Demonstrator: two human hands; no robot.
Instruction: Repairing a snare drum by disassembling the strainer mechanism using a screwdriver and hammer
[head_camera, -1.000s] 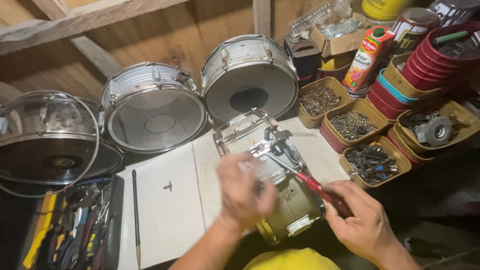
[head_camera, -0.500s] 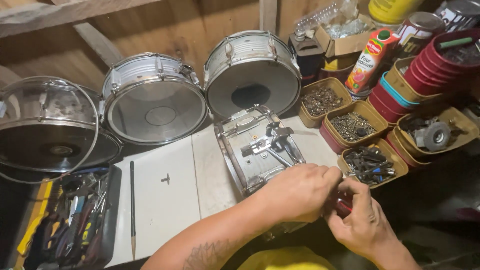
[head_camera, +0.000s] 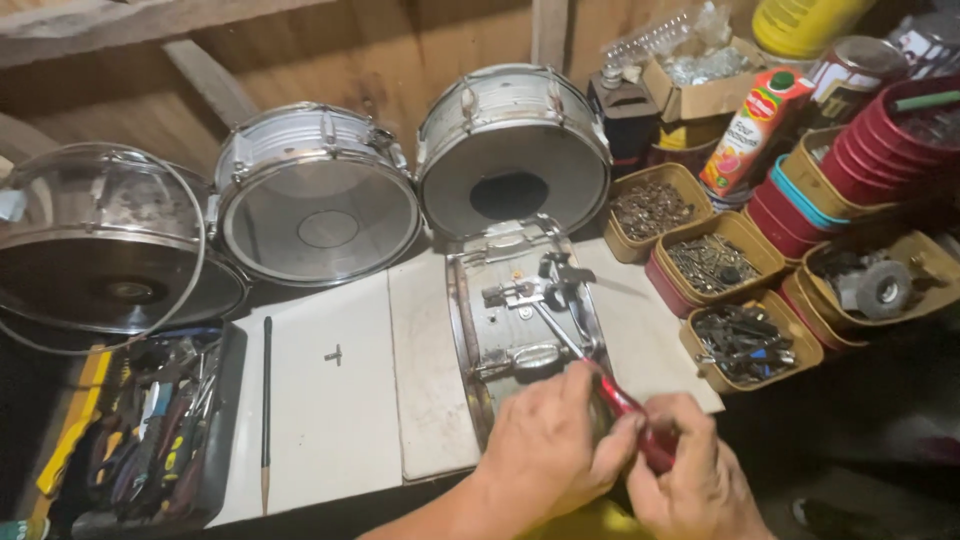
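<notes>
Low in the frame, just right of centre, the left hand and the right hand meet around a red-handled screwdriver. The left fingers are pressed together around the upper part of the handle near the shaft; the right fingers curl shut on the handle's lower end. The thin metal shaft runs up and left to the strainer bracket on a snare drum that lies on its side on the white table, in the middle of the frame.

The screwdriver looks light and stiff, its plastic handle the natural place to hold; the bare shaft would probably slip under the fingers. The drum, a thin metal shell with chrome hoops, looks moderately heavy, rigid and smooth, and, being round, likely to roll. Its hoops seem the firmest place to steady it, away from the small bracket parts.
</notes>
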